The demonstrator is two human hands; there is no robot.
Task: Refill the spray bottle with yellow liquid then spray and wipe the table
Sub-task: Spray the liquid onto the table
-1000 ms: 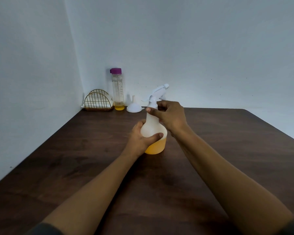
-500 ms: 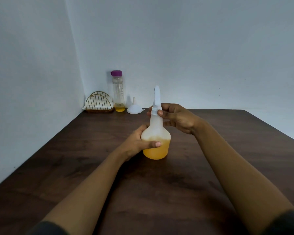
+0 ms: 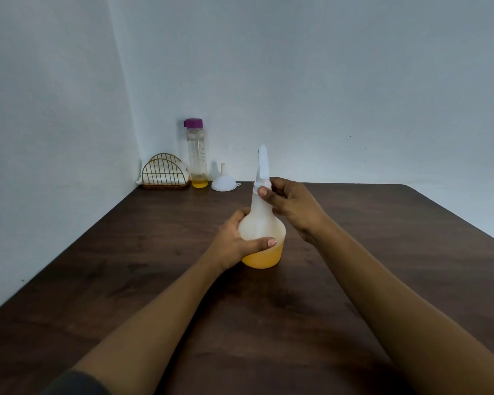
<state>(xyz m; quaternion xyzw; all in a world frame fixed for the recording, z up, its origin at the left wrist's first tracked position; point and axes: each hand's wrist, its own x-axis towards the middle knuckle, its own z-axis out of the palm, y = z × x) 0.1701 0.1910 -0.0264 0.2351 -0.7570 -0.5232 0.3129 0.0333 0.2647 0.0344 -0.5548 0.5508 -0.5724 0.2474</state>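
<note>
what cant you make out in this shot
- Head view: the spray bottle collar and whether it is screwed tight, covered by the right hand.
- Bottle's left side, covered by the left hand.
- What sits in the wire holder: too small.
- Print on the purple-capped bottle: too small.

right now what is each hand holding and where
Both hold the spray bottle: left hand around its round base, right hand at the neck collar.
</note>
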